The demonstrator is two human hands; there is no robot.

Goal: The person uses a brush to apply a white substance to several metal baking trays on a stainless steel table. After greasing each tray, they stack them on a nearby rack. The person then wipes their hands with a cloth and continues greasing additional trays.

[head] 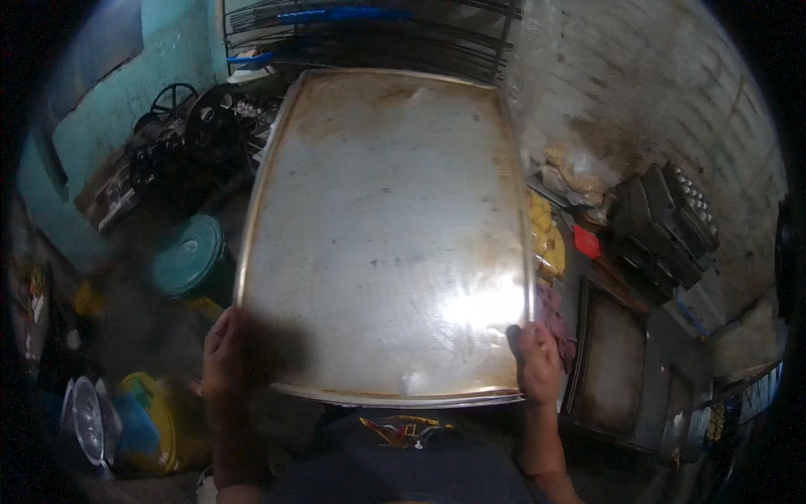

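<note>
A large rectangular metal baking tray (384, 233) spans the middle of the view, held out in front of my body. Brown stains run along its raised rim, and light glares off its lower right part. My left hand (225, 349) grips the left edge near the lower corner. On the opposite edge, my right hand (538, 359) holds the tray close to its lower right corner. A second thin metal edge shows under the near rim, so more than one tray may be stacked here. No food lies on the tray's surface.
A dark machine with wheels (189, 126) stands at the far left, near a green lidded bin (192, 255). To the right are yellow items in clear plastic (546, 236), stacked dark pans (661, 220) and a stained tray (607, 359). A metal rack (378, 38) rises behind.
</note>
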